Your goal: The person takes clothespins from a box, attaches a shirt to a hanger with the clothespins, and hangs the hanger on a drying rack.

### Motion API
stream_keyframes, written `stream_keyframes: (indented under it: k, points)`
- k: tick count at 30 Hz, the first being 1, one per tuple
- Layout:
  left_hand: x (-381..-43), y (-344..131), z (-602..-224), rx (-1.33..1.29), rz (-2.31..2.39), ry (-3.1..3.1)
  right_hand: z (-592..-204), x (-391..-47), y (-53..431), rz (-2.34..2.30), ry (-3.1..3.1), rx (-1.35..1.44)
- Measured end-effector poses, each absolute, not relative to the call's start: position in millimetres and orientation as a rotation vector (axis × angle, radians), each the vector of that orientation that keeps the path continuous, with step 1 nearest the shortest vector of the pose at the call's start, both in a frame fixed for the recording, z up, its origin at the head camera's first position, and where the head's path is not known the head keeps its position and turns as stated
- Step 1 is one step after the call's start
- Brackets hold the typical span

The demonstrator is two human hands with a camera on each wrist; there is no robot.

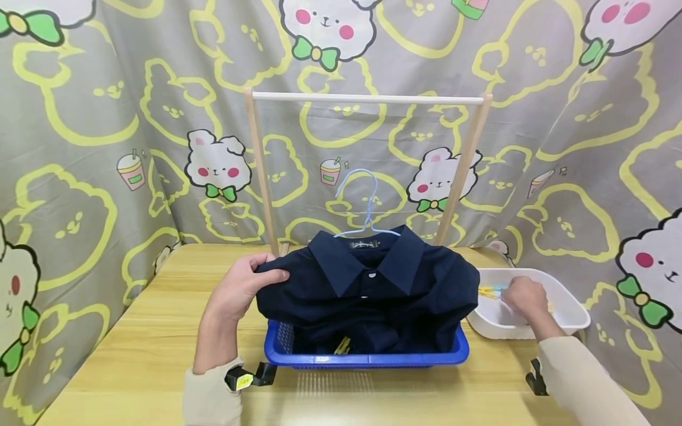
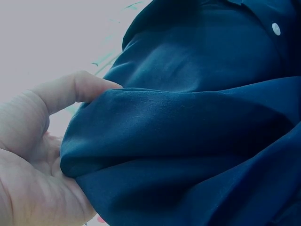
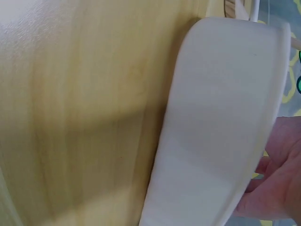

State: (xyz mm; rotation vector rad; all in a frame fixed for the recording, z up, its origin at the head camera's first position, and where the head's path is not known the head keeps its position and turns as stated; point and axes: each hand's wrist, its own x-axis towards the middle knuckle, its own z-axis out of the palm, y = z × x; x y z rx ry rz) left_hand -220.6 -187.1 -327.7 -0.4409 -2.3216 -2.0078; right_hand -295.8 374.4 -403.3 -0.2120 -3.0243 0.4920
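Note:
A dark navy collared shirt [image 1: 367,290] hangs on a pale blue wire hanger [image 1: 369,207], whose hook rises above the collar. My left hand [image 1: 242,287] pinches the shirt's shoulder on the left side; in the left wrist view the thumb [image 2: 94,88] lies over the cloth. Below, the shirt's lower part is bunched in a blue plastic basket [image 1: 367,359]. My right hand [image 1: 526,297] reaches into a white bin [image 1: 567,307] with yellow and blue clothespins [image 1: 490,292]. Its fingertips are hidden, so what they touch cannot be seen.
Behind the basket stands a rack with wooden posts [image 1: 260,177] and a white crossbar [image 1: 367,98]. A small yellow item [image 1: 343,345] shows in the basket. Everything stands on a wooden table [image 1: 144,331], with a patterned grey curtain [image 1: 213,35] around its back and sides.

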Motion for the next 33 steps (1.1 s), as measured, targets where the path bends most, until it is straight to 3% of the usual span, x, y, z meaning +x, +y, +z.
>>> stream_keyframes:
  k: [33]
  points:
    - [-219,-187,-327,-0.415,-2.009,-2.317,-415,-292,379,0.494,-3.086,-0.303]
